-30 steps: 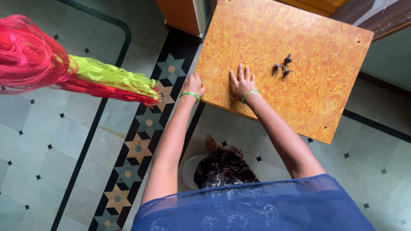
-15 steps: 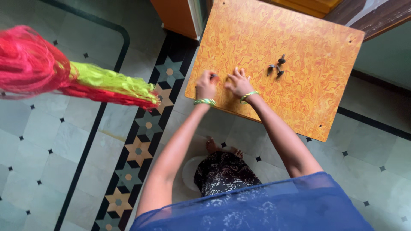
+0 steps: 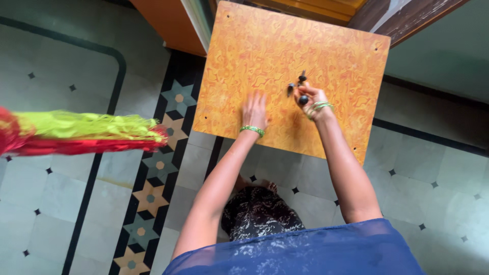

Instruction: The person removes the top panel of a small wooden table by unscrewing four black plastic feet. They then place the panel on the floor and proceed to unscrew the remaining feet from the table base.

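An orange board point(image 3: 265, 46) with a swirled pattern lies flat in front of me, small holes near its corners. My left hand point(image 3: 254, 110) rests flat on it, fingers spread, near the front edge. My right hand point(image 3: 311, 98) is closed around a small dark bolt point(image 3: 303, 100) at the board's middle. Two more dark bolts point(image 3: 296, 83) lie on the board just beyond that hand. Both wrists wear green bangles.
A bundle of red and yellow-green threads point(image 3: 81, 132) hangs at the left over the patterned tile floor point(image 3: 163, 168). An orange cabinet point(image 3: 168, 20) and a wooden door frame point(image 3: 407, 20) stand behind the board. My feet are under the board's front edge.
My right hand moved from the board's front edge up to the bolts and closed on one. My left hand opened flat on the board. The view shifted, so the thread bundle sits lower left.
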